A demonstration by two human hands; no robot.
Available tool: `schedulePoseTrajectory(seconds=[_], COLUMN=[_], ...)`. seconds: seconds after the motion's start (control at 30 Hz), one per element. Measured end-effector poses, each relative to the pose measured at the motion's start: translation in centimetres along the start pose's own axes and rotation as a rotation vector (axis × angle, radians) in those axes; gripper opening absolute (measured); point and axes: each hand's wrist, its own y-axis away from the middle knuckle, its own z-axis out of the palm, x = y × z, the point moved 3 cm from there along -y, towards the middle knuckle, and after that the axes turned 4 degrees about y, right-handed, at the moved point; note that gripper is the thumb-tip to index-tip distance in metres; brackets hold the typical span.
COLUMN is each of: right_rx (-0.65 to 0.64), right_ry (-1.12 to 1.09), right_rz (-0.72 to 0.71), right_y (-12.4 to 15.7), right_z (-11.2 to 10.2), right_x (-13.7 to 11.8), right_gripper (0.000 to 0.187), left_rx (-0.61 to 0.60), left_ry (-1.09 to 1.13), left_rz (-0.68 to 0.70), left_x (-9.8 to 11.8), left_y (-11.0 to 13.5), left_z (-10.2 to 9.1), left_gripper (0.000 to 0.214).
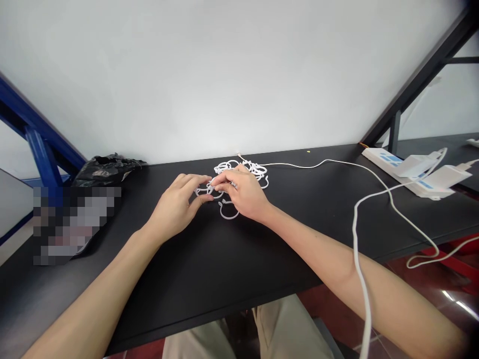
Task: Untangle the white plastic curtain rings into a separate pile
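White, thin, open plastic rings that look like shower curtain rings lie in a tangled heap (258,170) near the wall side of the black table (209,264). My left hand (174,205) is closed at the heap's left edge, thumb and fingertips pinching a white ring (202,190). Against it, my right hand (247,193) is also closed, thumb and index finger gripping a ring at the same spot. Whether both hands grip one ring or two linked ones, I cannot tell. One loose-looking ring (229,217) lies just below my right fingers. My right hand hides part of the heap.
A white power strip (434,192) with plugged-in chargers (449,178) lies at the right. A white cable (355,234) passes over my right forearm; another cable (292,165) runs from behind the heap. A black plastic bag (103,169) and a blurred-out object (80,224) are at left.
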Motion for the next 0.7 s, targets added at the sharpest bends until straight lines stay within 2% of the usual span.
schedulePoseTrajectory(seconds=[0.17,0.23,0.3,0.4,0.47,0.53,0.6,0.7], right_rx=[-0.008,-0.006,0.007,0.0,-0.035,-0.074,-0.108,-0.144], right_ry=[0.002,0.02,0.062,0.169,0.249,0.313,0.36,0.414], right_rz=[0.043,0.048,0.039,0.003,-0.022,-0.039,-0.052,-0.066], right_y=[0.1,0.2,0.2,0.3,0.5,0.6,0.8,0.9], right_z=[0.2,0.3,0.4,0.6,0.9,1.1,1.3,1.4], right_x=[0.0,0.1,0.2,0.4,0.5,0.5,0.5,0.5], right_gripper=[0.016,0.016,0.018,0.02,0.02,0.021,0.022,0.018], left_rx=[-0.009,0.01,0.054,0.08,0.04,-0.018,-0.05,-0.018], left_ry=[-0.016,-0.046,-0.115,-0.28,-0.369,-0.408,-0.415,-0.363], left_rz=[-0.031,-0.084,-0.193,-0.431,-0.574,-0.659,-0.666,-0.55], left_x=[-0.2,-0.6,-1.3,-2.9,-4.2,-5.2,-5.7,-5.5], left_y=[0.0,0.0,0.0,0.3,0.6,1.0,1.2,1.0], left_z=[0.1,0.0,-0.2,-0.8,-1.1,-1.0,-0.7,-0.2], left_gripper=[0.034,0.036,0.039,0.045,0.05,0.055,0.06,0.056])
